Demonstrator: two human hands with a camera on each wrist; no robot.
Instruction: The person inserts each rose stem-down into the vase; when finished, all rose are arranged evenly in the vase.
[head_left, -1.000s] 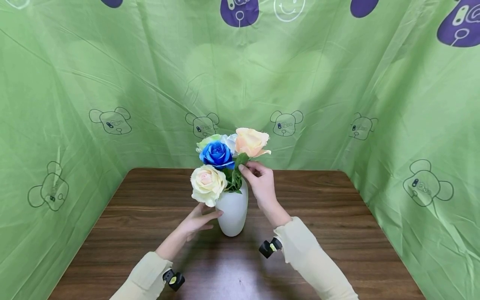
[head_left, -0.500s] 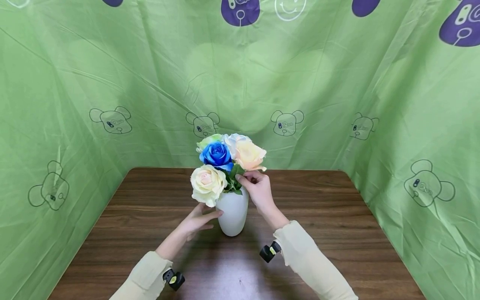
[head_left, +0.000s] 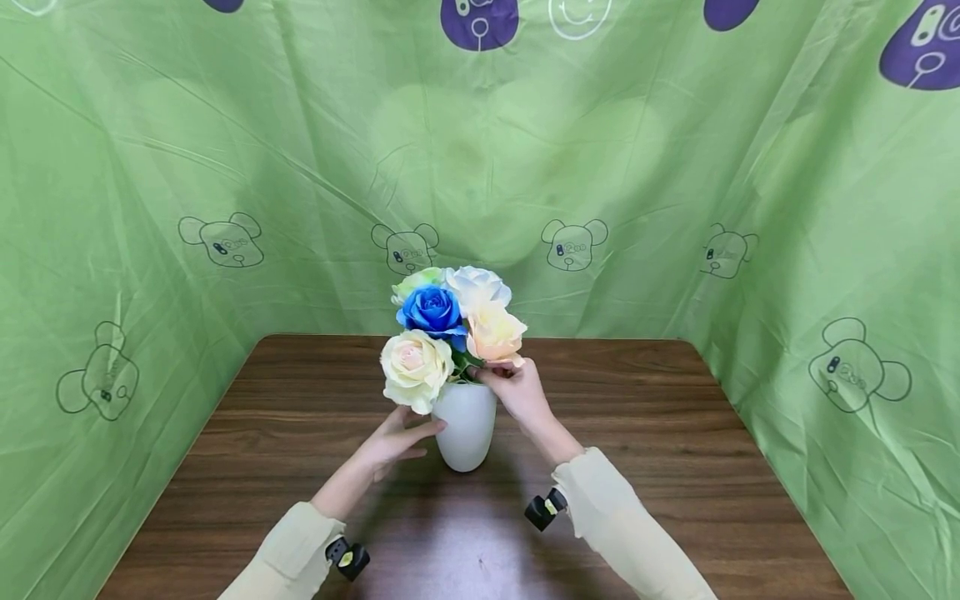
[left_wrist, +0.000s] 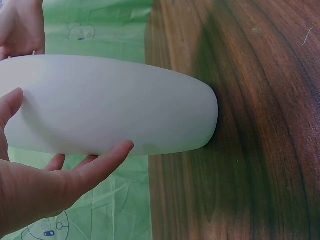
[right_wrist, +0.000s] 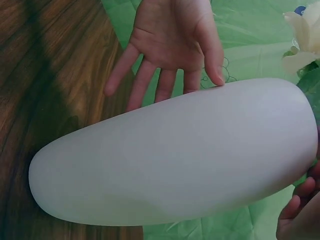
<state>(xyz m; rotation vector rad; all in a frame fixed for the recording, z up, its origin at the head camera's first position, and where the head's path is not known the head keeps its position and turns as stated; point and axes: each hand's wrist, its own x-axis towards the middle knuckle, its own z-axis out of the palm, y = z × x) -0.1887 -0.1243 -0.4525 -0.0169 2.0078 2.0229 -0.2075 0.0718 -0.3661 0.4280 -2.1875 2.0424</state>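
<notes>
A white vase (head_left: 465, 429) stands upright on the table with several artificial roses in it. My left hand (head_left: 392, 443) is at its left side; in the left wrist view the spread, mostly straight fingers (left_wrist: 107, 167) lie along the vase wall without wrapping it. At the right of the mouth, my right hand (head_left: 522, 397) pinches the stem of a peach rose (head_left: 495, 333), whose bloom hangs over the fingertips. The lower stem is hidden. Beside it are a blue rose (head_left: 432, 310), a cream rose (head_left: 415, 368), a pale blue-white rose (head_left: 478, 286) and a greenish one (head_left: 417, 283).
The dark wooden table (head_left: 637, 467) extends to both sides and in front of the vase. Green printed cloth (head_left: 480, 167) hangs behind the table and along its left and right edges. A small black camera (head_left: 545, 509) is strapped at the right wrist.
My right hand has lowered the peach rose towards the vase mouth and slightly left, so the pale blue-white rose behind shows more. The left hand and the vase have stayed in place.
</notes>
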